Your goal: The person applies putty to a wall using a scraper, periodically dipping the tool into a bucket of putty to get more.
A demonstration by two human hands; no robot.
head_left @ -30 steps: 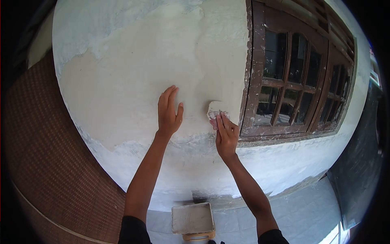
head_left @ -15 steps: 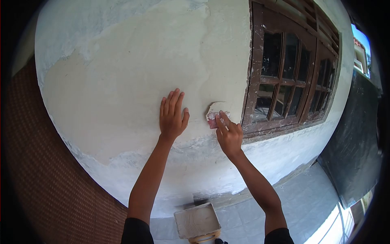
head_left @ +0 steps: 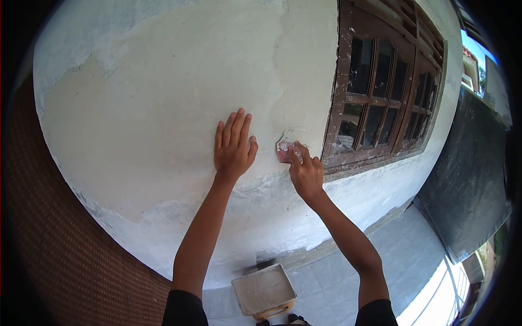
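Observation:
Flat on the pale plastered wall [head_left: 163, 98], my left hand [head_left: 234, 145] rests with its fingers stretched out and holds nothing. To its right, my right hand [head_left: 305, 173] grips a small red scraper [head_left: 285, 152] smeared with whitish paste. The scraper lies against the wall just left of the window frame, and a curved ridge of paste shows above it. My right fingertips cover part of the scraper.
A brown wooden window [head_left: 375, 98] with glass panes is at the right. Below, a tray of paste [head_left: 265, 289] stands near the grey tiled floor [head_left: 348, 271]. A dark sheet [head_left: 462, 174] hangs at the far right, a brown woven surface [head_left: 70, 233] at the left.
The scraper has moved slightly down the wall relative to the paste, leaving a thin curved ridge above it where a thicker patch was. The view has shifted a little.

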